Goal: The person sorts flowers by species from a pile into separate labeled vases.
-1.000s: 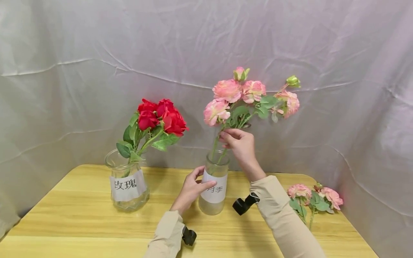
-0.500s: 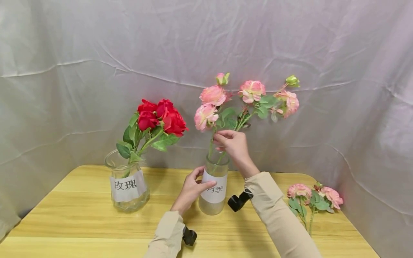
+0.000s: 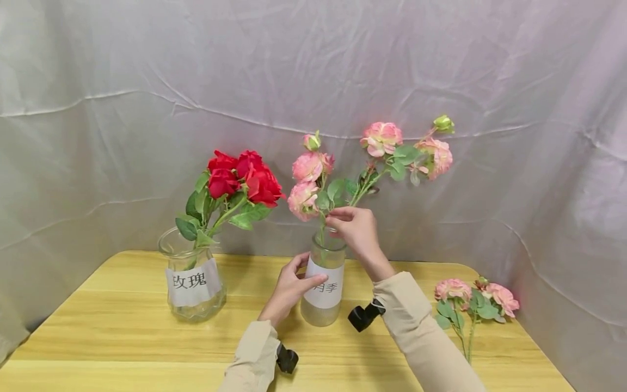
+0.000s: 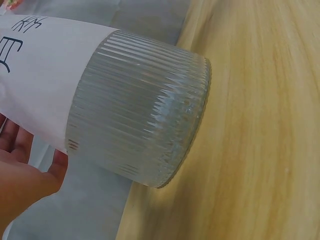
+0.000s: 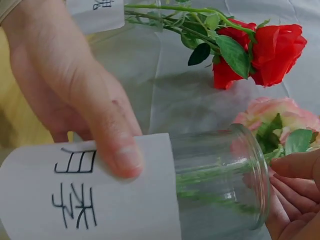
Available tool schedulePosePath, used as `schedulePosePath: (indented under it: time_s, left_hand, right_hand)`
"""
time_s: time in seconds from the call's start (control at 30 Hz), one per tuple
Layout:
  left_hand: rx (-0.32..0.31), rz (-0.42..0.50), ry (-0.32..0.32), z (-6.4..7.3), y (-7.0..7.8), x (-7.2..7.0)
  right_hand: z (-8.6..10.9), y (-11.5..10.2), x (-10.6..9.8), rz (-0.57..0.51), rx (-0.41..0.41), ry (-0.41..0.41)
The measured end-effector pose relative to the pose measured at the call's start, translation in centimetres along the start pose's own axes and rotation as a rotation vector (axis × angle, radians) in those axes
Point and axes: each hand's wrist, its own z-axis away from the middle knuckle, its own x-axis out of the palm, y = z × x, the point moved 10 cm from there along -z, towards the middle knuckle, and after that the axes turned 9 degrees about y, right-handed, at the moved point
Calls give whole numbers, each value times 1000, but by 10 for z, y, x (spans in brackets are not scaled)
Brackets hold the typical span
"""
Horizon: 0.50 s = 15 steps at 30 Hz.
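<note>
My left hand (image 3: 291, 286) holds the ribbed glass vase (image 4: 140, 110) from its left side, thumb over the white paper label (image 3: 323, 283). The vase stands upright on the table. Just above its rim, my right hand (image 3: 357, 231) pinches the stem of a pink rose spray (image 3: 308, 166), whose blooms lean left. In the right wrist view, green stems (image 5: 215, 192) show through the glass inside the vase. A second pink rose spray (image 3: 382, 139) rises from the same vase and leans right, its stem partly behind my right hand.
Red roses (image 3: 264, 182) stand in a wider labelled glass vase (image 3: 196, 310) on the left. More pink roses (image 3: 502, 299) lie at the right side of the wooden table (image 3: 147, 343). A grey curtain (image 3: 245, 65) hangs behind.
My right hand has moved left, then down, with the pinched pink rose spray, which sits lower in the vase, apart from the other spray. My left hand stays on the vase.
</note>
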Motion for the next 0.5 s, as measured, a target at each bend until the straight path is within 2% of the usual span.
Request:
schedulePosePath:
  time_s: [0.23,0.5]
  left_hand:
    - [-1,13,-16,-1,-1,1]
    - [-7,-3,-6,-1,-2,0]
  right_hand:
    - [12,4,-18,-53,-39,46]
    - [31,10,-39,12,-108,63]
